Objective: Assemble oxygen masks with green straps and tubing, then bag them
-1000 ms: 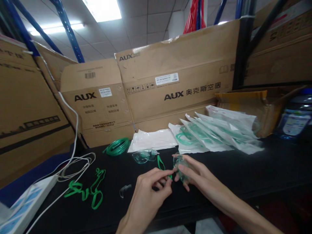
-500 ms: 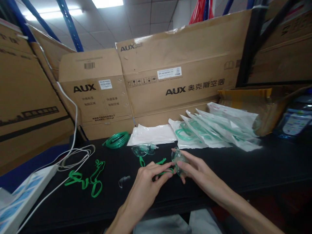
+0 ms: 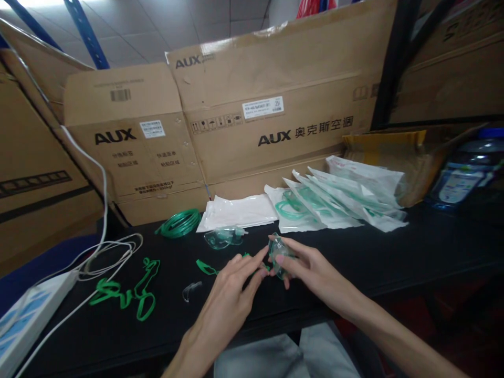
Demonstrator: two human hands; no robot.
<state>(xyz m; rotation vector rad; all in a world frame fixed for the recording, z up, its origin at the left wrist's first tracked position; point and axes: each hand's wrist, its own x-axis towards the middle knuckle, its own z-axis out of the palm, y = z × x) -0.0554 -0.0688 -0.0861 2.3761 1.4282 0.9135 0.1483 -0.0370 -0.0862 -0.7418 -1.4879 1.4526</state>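
My right hand (image 3: 309, 265) grips a clear green-tinted oxygen mask (image 3: 279, 252) above the front of the black table. At the mask's left edge, my left hand (image 3: 236, 283) pinches a green elastic strap (image 3: 205, 268), part of which sticks out behind its knuckles. How the strap meets the mask is hidden by my fingers. Behind my hands lies a second clear mask (image 3: 223, 237). A small clear plastic piece (image 3: 192, 290) rests left of my left wrist. Farther left is a tangle of loose green straps (image 3: 144, 302).
Coiled green tubing (image 3: 179, 224) and white pouches (image 3: 238, 211) lie along the back, beside several bagged mask sets (image 3: 334, 202). Cardboard boxes (image 3: 271, 79) wall the back. At left are a power strip (image 3: 35, 310) and white cables (image 3: 114, 257); a blue-capped bottle (image 3: 460, 178) stands right.
The view has shifted, so most things sit farther left and slightly higher. The strap's loose end has swung out left of my left hand. My right hand still holds the mask.
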